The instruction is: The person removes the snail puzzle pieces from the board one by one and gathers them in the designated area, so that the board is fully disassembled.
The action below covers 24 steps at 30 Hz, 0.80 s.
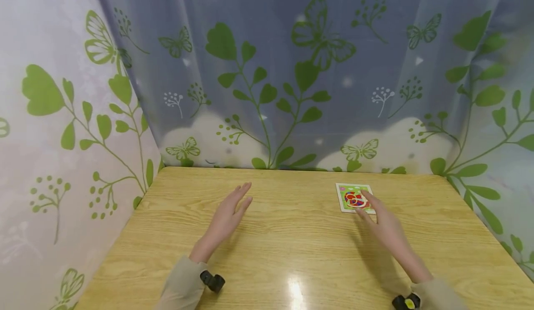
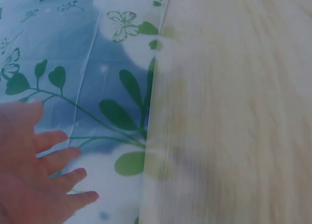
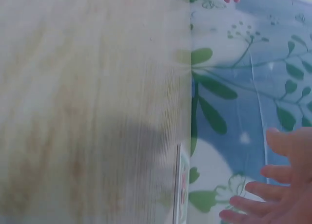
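A small square picture board [image 1: 349, 199] with a white border lies on the right half of the table. Its green picture carries a red and blue round figure, partly covered by my right fingers in the head view. Seen edge-on in the right wrist view, the board [image 3: 181, 190] looks thin and flat. My right hand [image 1: 385, 229] hovers at its near right side, fingers extended and nothing held; in the right wrist view that hand [image 3: 278, 190] shows spread fingers, apart from the board. On the left, my left hand [image 1: 223, 219] is raised over bare wood with straight fingers, holding nothing.
The light wooden table [image 1: 283, 236] runs back to a blue-grey curtain [image 1: 267, 87] printed with green leaves and butterflies. Similar printed cloth [image 1: 62, 161] hangs along the left side and the right side. Dark wrist cameras [image 1: 212, 282] sit on both sleeves.
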### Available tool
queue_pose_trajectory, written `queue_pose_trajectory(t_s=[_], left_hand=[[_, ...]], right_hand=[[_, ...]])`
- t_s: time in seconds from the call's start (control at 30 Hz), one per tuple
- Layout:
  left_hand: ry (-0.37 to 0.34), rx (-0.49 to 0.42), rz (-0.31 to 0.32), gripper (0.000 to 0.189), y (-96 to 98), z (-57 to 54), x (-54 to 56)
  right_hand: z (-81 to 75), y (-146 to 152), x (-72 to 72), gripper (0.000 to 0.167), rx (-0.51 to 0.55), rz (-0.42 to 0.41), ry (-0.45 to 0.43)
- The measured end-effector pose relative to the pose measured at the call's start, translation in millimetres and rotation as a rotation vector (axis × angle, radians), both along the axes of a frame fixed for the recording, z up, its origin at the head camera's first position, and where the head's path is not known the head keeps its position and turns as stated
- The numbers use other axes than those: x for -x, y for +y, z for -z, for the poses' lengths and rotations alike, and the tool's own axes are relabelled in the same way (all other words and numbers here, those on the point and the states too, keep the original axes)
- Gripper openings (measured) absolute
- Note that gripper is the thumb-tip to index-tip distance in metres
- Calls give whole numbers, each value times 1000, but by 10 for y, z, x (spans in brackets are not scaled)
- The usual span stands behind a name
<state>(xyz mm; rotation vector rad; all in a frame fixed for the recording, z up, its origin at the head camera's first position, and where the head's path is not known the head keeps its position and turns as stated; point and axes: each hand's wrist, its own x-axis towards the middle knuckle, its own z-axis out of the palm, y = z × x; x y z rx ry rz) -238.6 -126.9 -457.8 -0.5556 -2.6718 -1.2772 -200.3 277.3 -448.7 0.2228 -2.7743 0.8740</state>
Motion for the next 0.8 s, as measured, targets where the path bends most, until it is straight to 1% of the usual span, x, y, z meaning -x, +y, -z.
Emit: queue_pose_trajectory(t_s=[0.1,0.2,0.27,0.47,0.57,0.7,0.8], left_hand=[[-22,-78,12,53,76,-25,76],[-39,-126,33,52,165,-48,154],[-45,-135,50,51,228,-51,209],[-62,-135,99,51,438,-47,334],[-68,-148,110,50,549,-56,379],[-63,-178,126,48,704,-72,442],[-62,-208,130,46,819,-78,477]], right_hand=[[-4,102,112,59,43,19,-17],[-8,205,229,57,92,32,-45],[-7,269,297,55,98,41,-51],[45,428,474,45,63,73,-16],[88,508,566,43,64,81,-35],[158,609,695,42,51,113,-62],[202,662,779,43,70,143,-110]])
